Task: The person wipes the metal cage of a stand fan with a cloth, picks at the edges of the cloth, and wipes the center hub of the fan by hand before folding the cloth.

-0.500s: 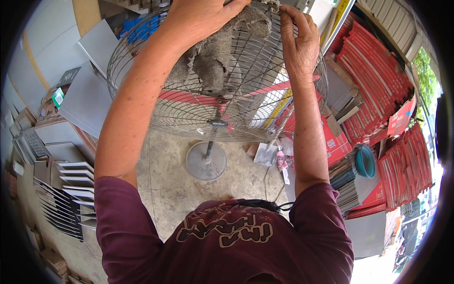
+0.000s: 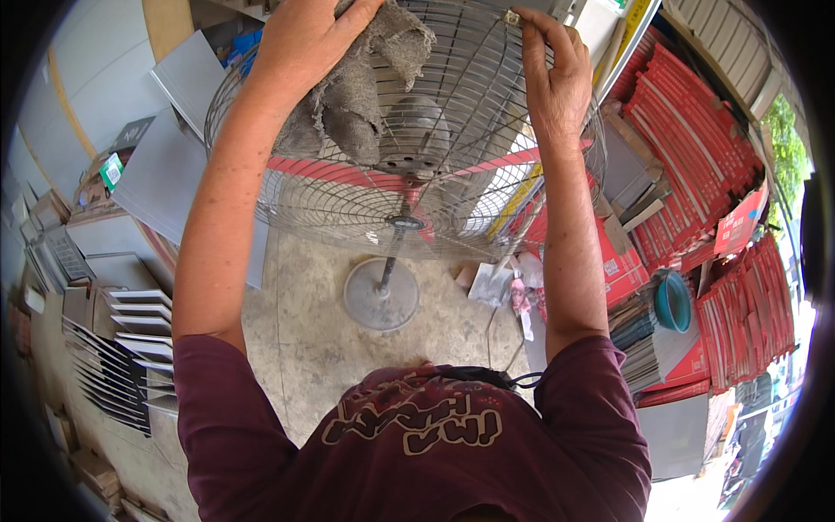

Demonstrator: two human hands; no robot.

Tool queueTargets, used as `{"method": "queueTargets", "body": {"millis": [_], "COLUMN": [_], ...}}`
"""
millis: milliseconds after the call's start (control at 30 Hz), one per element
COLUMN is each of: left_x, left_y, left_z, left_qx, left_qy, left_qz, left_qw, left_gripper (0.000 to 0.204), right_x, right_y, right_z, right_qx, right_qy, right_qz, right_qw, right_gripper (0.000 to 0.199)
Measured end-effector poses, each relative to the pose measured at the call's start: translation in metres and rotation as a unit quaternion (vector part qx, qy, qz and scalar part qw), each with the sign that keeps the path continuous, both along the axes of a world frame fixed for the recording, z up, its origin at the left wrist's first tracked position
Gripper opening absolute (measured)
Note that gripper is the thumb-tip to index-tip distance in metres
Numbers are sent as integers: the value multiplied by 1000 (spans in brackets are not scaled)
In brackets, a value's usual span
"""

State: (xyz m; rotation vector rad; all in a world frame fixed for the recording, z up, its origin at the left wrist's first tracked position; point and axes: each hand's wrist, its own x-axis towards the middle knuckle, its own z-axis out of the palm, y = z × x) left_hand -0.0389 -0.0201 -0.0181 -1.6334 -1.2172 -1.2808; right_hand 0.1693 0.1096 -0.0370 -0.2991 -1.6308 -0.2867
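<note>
A pedestal fan (image 2: 405, 224) with a round wire guard and red blades stands before me on a round grey base (image 2: 381, 296). My left hand (image 2: 304, 39) is closed on a ragged grey cloth (image 2: 352, 104) at the upper left of the guard. The cloth hangs down over the wires; part of that hand is cut off by the top edge. My right hand (image 2: 557, 83) grips the guard's rim at the upper right, its fingers curled over the wire. Behind the wires a dark rounded motor housing (image 2: 417, 122) shows.
Red flat cartons (image 2: 687, 157) are piled high on the right, with a teal basin (image 2: 672, 301) among them. Grey panels (image 2: 165, 178) lean on the left, above a rack of white-edged boards (image 2: 139, 335). Small packets and a cable lie on the concrete floor (image 2: 313, 348) right of the base.
My left hand has moved left along the guard with the cloth, uncovering the motor housing and wires in the middle. My right hand stays at the rim.
</note>
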Motion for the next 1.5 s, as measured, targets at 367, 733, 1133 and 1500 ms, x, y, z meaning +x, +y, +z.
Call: {"method": "queueTargets", "body": {"millis": [367, 733, 1133, 1500], "left_x": [-4, -8, -8, -10], "left_y": [-13, -8, -3, -4], "left_z": [-7, -14, -16, -29], "left_qx": [-22, -3, 28, 85], "left_qy": [-67, -101, -63, -57], "left_qz": [12, -4, 28, 10], "left_qw": [997, 995, 997, 995], "left_gripper": [19, 20, 16, 20], "right_x": [0, -1, 1, -4], "right_y": [1, 2, 0, 4], "right_z": [0, 0, 7, 0], "right_qx": [-5, 12, -43, 12], "right_qy": [0, 10, -32, -12], "right_qz": [-2, 6, 38, -26], "right_qw": [1000, 1000, 998, 1000], "right_gripper": [15, 14, 18, 19]}}
